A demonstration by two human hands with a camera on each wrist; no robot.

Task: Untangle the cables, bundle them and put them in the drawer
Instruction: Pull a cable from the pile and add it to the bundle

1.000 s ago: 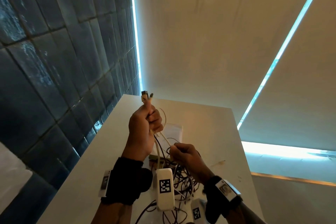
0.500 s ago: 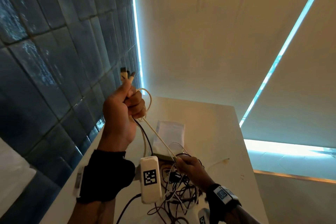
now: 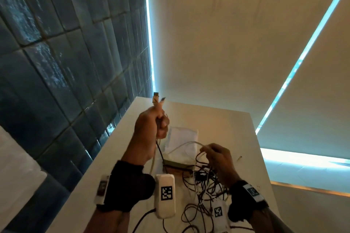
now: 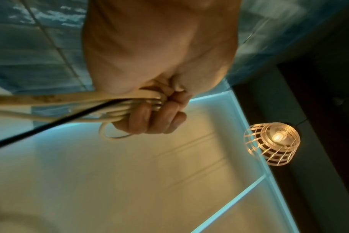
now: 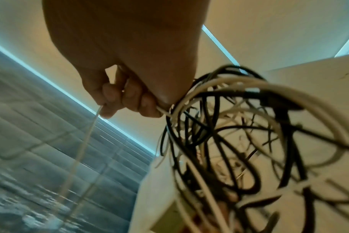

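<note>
Left hand (image 3: 151, 128), centre of the head view, raised above the table (image 3: 121, 149). Fingers curled tight round several cream cable strands (image 4: 118, 108) plus one black cable (image 4: 56, 124); the left wrist view shows the strands bunched in the fist with a small loop hanging under the fingers (image 4: 149, 118). Two connector ends (image 3: 157, 99) stick up out of the top of the fist.

Right hand (image 3: 217, 159), lower right of centre, lower than the left. Thumb and fingertips pinch a thin cream cable (image 3: 187, 144) that arcs left toward the other hand. In the right wrist view the same strand leaves the pinch and runs down to the lower left, blurred.

Cable tangle (image 3: 204, 191) lies on the table in the lower centre, under and beside the right hand: black and cream cords looped through one another, not yet bundled. Part of it rises to touch the right hand's heel in the right wrist view.

No drawer in sight. A white packet (image 3: 182, 143) rests on a flat box (image 3: 179, 165) at mid-table; contents cannot be told.
</note>
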